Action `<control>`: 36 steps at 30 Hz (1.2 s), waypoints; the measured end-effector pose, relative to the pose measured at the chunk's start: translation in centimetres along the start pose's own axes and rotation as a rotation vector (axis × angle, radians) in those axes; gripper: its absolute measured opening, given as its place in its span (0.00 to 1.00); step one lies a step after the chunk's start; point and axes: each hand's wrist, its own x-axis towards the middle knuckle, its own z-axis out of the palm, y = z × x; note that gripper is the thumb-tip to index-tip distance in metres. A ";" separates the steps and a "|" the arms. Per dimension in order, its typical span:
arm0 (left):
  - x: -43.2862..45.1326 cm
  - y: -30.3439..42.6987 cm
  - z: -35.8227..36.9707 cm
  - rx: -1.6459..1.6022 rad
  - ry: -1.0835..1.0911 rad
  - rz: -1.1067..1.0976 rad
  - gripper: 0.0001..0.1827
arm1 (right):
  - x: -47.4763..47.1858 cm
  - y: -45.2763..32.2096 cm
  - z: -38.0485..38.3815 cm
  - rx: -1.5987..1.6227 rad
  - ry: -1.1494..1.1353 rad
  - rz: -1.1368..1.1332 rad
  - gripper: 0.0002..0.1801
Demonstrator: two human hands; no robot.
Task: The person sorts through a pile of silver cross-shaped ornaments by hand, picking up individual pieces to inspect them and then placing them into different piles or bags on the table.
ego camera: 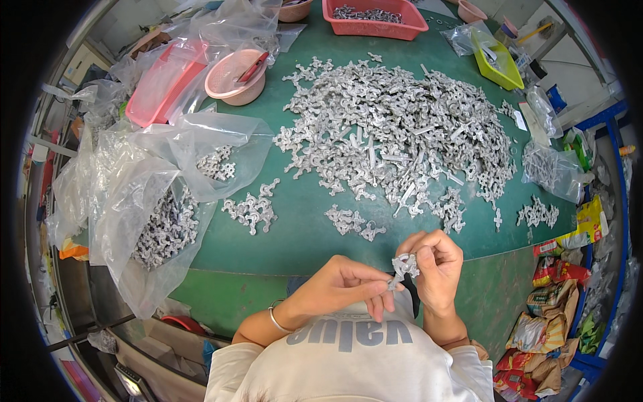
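Note:
Close to my chest, both hands hold one grey cast-metal part (405,265) with curved arms. My left hand (346,287) pinches its lower tip between thumb and fingers. At its upper right edge, my right hand (438,266) grips it with bent fingers. Beyond the hands, a broad heap of similar metal castings (392,120) covers the middle of the table. Smaller clusters lie nearer to me: one at left (251,211), a small group in the middle (351,221) and another at right (537,213).
The green table (301,251) carries clear plastic bags (135,176) of castings at left. A pink bowl (236,80) holds a red-handled tool (252,67). A red tray (377,30) of metal pieces and a lime-green tray (497,65) stand farther back. Blue shelving (614,211) borders the right.

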 end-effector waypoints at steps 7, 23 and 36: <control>-0.1 0.0 0.1 -0.006 -0.011 0.002 0.11 | -0.2 -0.1 0.0 0.011 -0.013 0.026 0.08; -0.1 -0.4 0.1 0.016 0.003 0.044 0.11 | -0.3 -0.1 0.3 -0.068 0.003 0.033 0.16; 0.0 -0.9 0.2 0.085 0.029 0.148 0.09 | -0.6 -0.4 -0.3 0.083 -0.158 0.002 0.13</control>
